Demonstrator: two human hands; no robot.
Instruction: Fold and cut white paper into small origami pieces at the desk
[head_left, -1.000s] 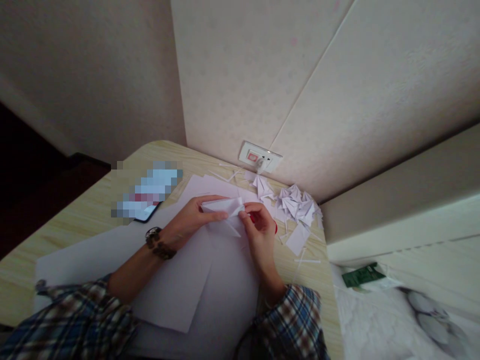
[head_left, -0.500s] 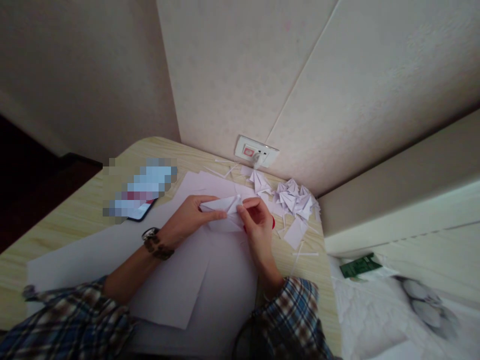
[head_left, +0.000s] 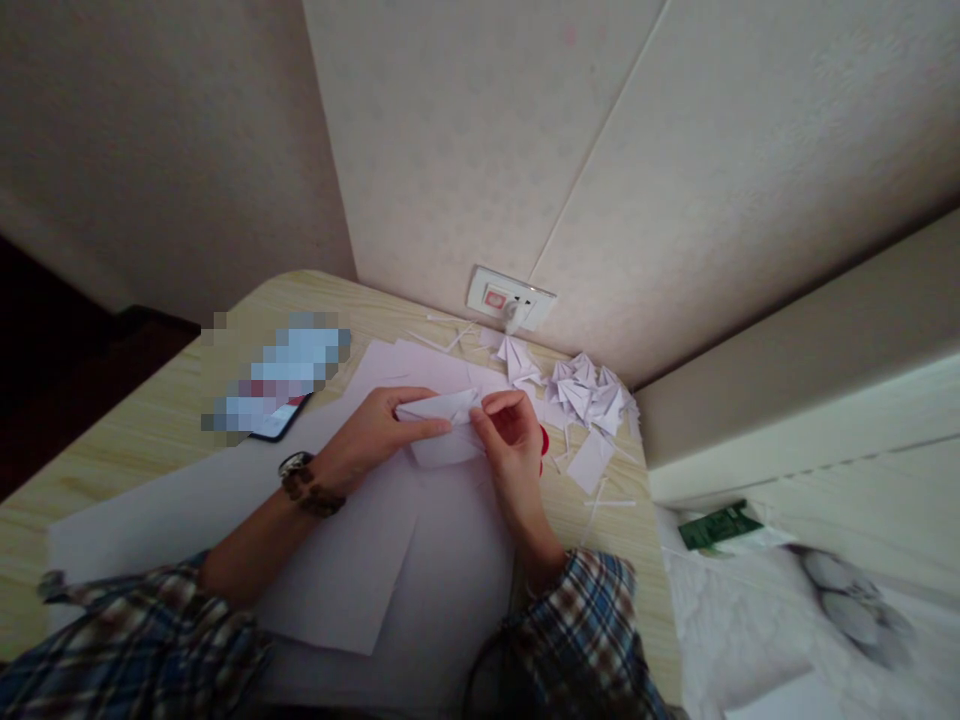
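Note:
A white folded piece of paper (head_left: 436, 408) is held up between my two hands, over the sheets on the table. My left hand (head_left: 379, 428) pinches its left end, thumb in front and fingers behind. At the paper's right end, my right hand (head_left: 511, 440) has thumb and forefinger closed on the tip. Beneath both hands lie large white paper sheets (head_left: 337, 580). Something red (head_left: 544, 442) shows partly behind my right hand; the rest of it is hidden.
Several folded paper pieces (head_left: 589, 388) are heaped by the wall, with one more folded piece (head_left: 517, 362) beside them. Paper strips (head_left: 609, 503) and a small paper rectangle (head_left: 590, 460) lie at the right. A phone (head_left: 281, 415) rests at the left. A plug sits in the wall socket (head_left: 511, 298).
The flap at the right end of the folded paper now lies flatter and lower. Both hands keep their grip, and the whole view has shifted slightly.

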